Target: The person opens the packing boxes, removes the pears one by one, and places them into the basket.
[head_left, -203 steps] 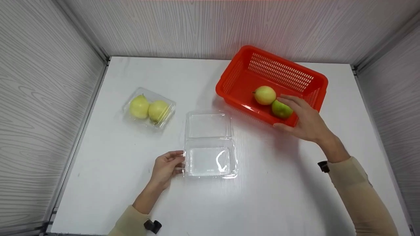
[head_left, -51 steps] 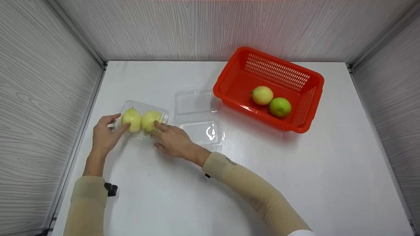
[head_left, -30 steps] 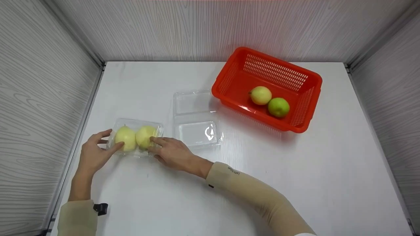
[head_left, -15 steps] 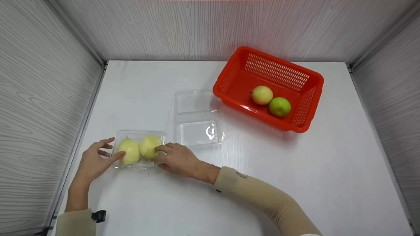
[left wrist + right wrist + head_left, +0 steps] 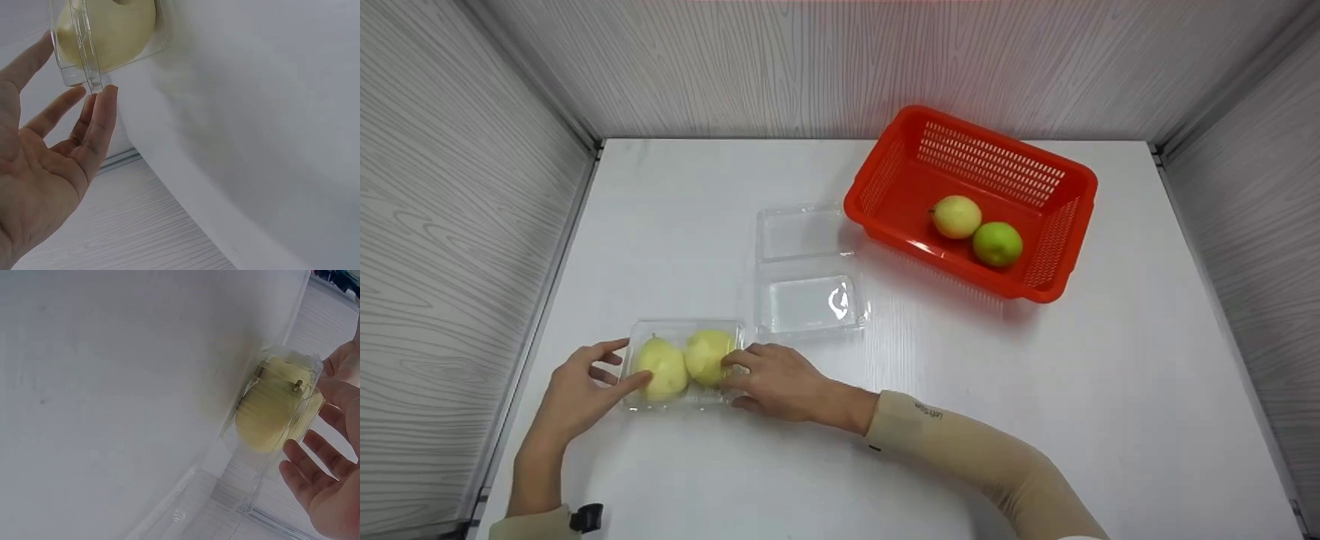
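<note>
A lidded clear plastic clamshell box (image 5: 684,328) lies near the table's left front. Two yellow pears, a left pear (image 5: 664,369) and a right pear (image 5: 707,360), sit side by side inside it. My left hand (image 5: 579,391) grips the box's left end, thumb on top and fingers along the rim. At the opposite end my right hand (image 5: 780,384) holds the box with bent fingers. In the left wrist view, fingertips of the left hand (image 5: 50,152) touch the rim. The right wrist view shows the right hand (image 5: 332,492) against the box's edge.
Behind the right hand lies a second clear clamshell (image 5: 810,304), unfolded flat. A red basket (image 5: 937,259) stands at the back right, holding a pale yellow pear (image 5: 957,217) and a round green fruit (image 5: 997,244). Grey wood-grain panels (image 5: 780,67) enclose the white table (image 5: 1035,420).
Both hands have come from the open clamshell and the basket to the pear box. Since then they have drawn it toward the front edge and turned it straighter. The open clamshell sits farther back.
</note>
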{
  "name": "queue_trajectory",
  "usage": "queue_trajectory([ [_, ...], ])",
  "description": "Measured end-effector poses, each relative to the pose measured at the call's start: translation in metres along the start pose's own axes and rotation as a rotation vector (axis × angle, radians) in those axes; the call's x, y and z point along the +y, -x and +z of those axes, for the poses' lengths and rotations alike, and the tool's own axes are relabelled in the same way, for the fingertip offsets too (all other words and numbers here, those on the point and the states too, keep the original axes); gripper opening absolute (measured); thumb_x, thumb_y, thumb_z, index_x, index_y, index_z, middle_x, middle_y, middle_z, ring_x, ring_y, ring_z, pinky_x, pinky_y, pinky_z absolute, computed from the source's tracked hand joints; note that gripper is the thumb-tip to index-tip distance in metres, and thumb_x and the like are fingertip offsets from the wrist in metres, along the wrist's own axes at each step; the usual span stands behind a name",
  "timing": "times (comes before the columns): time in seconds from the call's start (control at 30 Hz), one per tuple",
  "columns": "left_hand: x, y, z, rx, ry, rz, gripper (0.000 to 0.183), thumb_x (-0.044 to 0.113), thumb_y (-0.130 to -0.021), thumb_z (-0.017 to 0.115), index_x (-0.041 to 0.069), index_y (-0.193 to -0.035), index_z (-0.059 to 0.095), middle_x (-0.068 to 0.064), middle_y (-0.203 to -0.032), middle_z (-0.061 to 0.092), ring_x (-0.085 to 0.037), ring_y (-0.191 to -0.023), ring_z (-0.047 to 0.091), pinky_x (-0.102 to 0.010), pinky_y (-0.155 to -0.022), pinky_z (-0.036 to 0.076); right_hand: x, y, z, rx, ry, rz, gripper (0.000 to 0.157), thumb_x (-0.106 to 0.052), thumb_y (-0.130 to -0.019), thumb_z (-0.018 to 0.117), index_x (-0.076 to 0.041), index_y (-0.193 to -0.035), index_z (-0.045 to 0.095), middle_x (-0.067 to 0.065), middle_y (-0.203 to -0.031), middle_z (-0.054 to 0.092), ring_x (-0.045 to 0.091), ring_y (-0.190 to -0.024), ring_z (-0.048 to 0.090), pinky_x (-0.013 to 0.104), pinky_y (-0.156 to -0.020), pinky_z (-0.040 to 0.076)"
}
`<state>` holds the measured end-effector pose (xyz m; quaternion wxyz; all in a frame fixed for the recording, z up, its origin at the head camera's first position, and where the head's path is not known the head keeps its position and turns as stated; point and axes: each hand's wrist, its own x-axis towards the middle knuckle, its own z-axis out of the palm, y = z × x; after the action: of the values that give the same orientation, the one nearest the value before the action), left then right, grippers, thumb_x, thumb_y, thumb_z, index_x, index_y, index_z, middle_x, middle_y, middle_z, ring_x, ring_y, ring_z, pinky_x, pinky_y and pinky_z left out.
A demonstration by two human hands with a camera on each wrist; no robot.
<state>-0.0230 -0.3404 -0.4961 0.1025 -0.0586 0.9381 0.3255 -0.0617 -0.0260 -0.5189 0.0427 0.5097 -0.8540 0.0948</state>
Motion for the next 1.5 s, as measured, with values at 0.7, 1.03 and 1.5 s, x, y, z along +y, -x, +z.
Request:
queue_trajectory([
  [0.7, 0.022, 0.039, 0.027, -0.042, 0.05, -0.023, 0.078, 0.046, -0.086, 0.087, 0.003, -0.145, 0.058, -0.02, -0.124, 0.065, -0.017, -0.091, 0.069, -0.02, -0.063, 0.055, 0.0, 0.05, -0.01, -0.01, -0.05, -0.081, 0.034, -0.046, -0.097, 0.074, -0.037, -0.13, 0.073, -0.01, -0.136, 0.065, 0.012, -0.119, 0.066, 0.026, -0.092, 0.059],
  [1.03, 0.042, 0.044, 0.043, -0.092, 0.076, -0.037, 0.084, 0.047, -0.081, 0.09, 0.004, -0.146, 0.057, -0.017, -0.123, 0.065, -0.014, -0.086, 0.07, -0.02, -0.062, 0.056, 0.009, 0.081, -0.015, 0.029, -0.077, -0.093, 0.034, -0.047, -0.094, 0.078, -0.037, -0.126, 0.075, -0.01, -0.134, 0.065, 0.011, -0.118, 0.066, 0.026, -0.092, 0.059],
  [1.5, 0.075, 0.046, 0.08, -0.086, 0.168, -0.062, 0.081, 0.042, -0.08, 0.093, 0.008, -0.146, 0.058, -0.013, -0.121, 0.064, -0.015, -0.088, 0.07, -0.019, -0.067, 0.055, 0.036, 0.125, -0.018, 0.156, -0.127, -0.096, 0.027, -0.041, -0.09, 0.084, -0.034, -0.115, 0.079, -0.009, -0.125, 0.068, 0.011, -0.107, 0.068, 0.023, -0.081, 0.059],
])
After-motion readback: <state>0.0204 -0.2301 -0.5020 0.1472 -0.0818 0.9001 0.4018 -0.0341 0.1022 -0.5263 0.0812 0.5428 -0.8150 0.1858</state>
